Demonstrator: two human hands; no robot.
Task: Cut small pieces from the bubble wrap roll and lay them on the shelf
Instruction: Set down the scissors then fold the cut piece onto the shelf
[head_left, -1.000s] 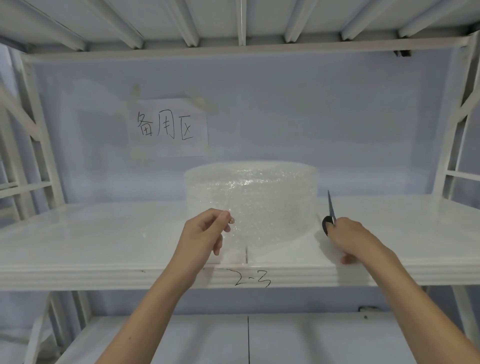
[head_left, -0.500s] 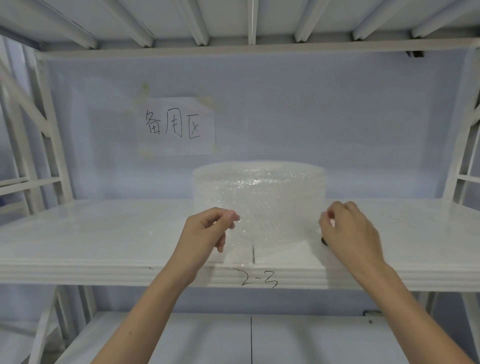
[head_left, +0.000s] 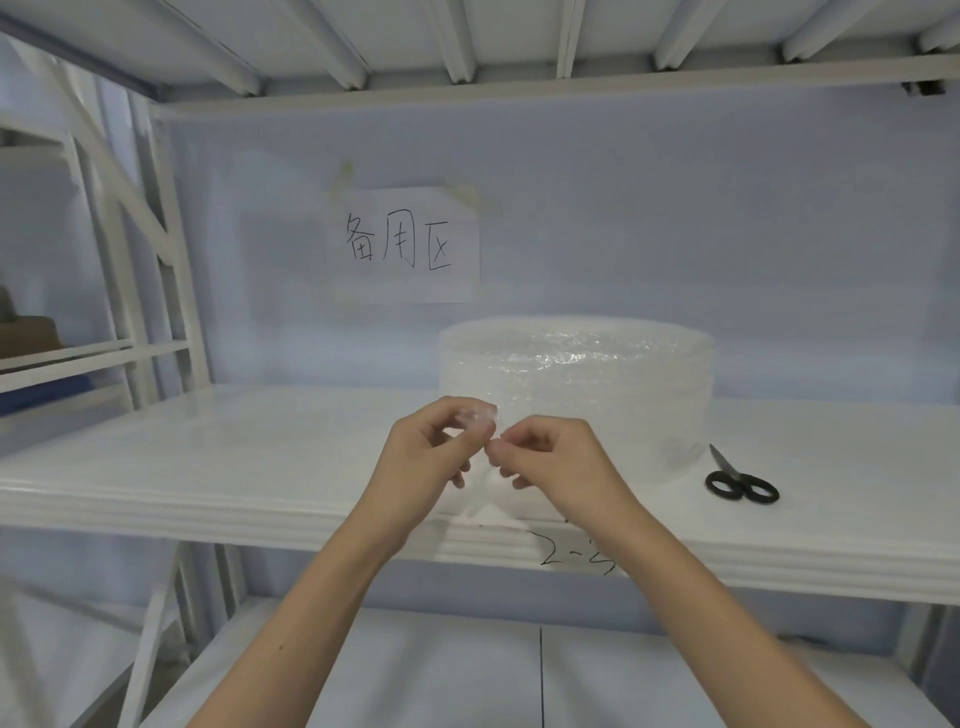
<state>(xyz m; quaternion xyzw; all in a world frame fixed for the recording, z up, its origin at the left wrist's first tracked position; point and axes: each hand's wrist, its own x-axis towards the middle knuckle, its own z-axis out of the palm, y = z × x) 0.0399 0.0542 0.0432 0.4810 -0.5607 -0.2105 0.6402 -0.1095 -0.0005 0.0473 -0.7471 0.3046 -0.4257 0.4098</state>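
Observation:
A wide clear bubble wrap roll (head_left: 576, 384) stands upright on the white shelf (head_left: 218, 467), right of centre. My left hand (head_left: 426, 467) and my right hand (head_left: 550, 462) meet in front of the roll, both pinching the top corner of a loose piece of bubble wrap (head_left: 480, 415) whose lower part hangs down to the shelf edge. Whether this piece is still joined to the roll I cannot tell. Black-handled scissors (head_left: 737, 480) lie flat on the shelf to the right of the roll, away from both hands.
A paper sign (head_left: 410, 244) with handwritten characters is taped to the back wall. White uprights (head_left: 166, 249) frame the left side. The shelf edge carries a handwritten mark (head_left: 576, 558). A lower shelf (head_left: 467, 670) lies beneath, and an upper shelf sits overhead.
My right hand has set the scissors down on the shelf to the right and moved left to join my left hand on the bubble wrap piece. The view has shifted left.

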